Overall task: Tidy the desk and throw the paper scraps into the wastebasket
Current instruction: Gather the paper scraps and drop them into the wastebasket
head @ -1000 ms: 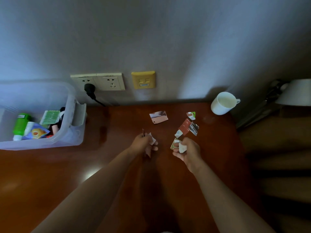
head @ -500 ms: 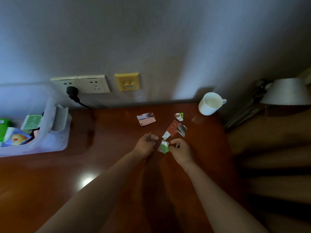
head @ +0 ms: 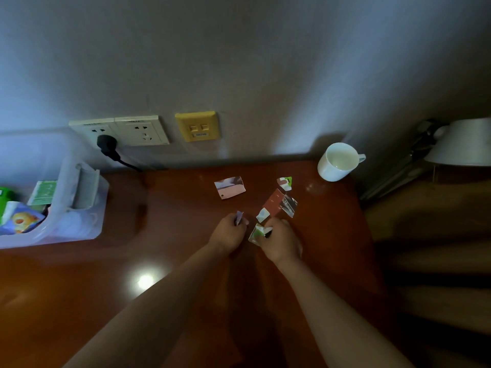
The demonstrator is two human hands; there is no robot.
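- Paper scraps (head: 275, 205) lie in a loose cluster right of centre on the brown surface (head: 172, 213). Red, grey and white pieces touch or sit just beside each other, with a small green-topped one above them. A pink scrap (head: 229, 187) lies apart to the left.
- The left grip (head: 229, 233), at centre frame, has its fingers curled round a folded scrap (head: 239, 217) whose tip pokes up past the knuckles.
- The right grip (head: 281, 240), just beside it, pinches a green-and-white scrap (head: 258, 231) by one edge. I cannot tell whether that piece is lifted clear or rests on the surface.
- Over the last second the right grip has closed in on the low end of the cluster, and its fingertips now reach almost to the small white piece. The left has hardly altered its hold.
- The view has also swung, so the clear storage bin (head: 87, 208) has slid toward the left edge of the frame.
- The loose pieces have kept their arrangement, so none was gathered in that second.
- My reading is that collecting is under way but early, with five pieces still to pick up.
- The wastebasket is not in view, so the throwing-away step lies ahead.
- A white mug (head: 337, 162) stands at upper right, near the scraps but not touching them.
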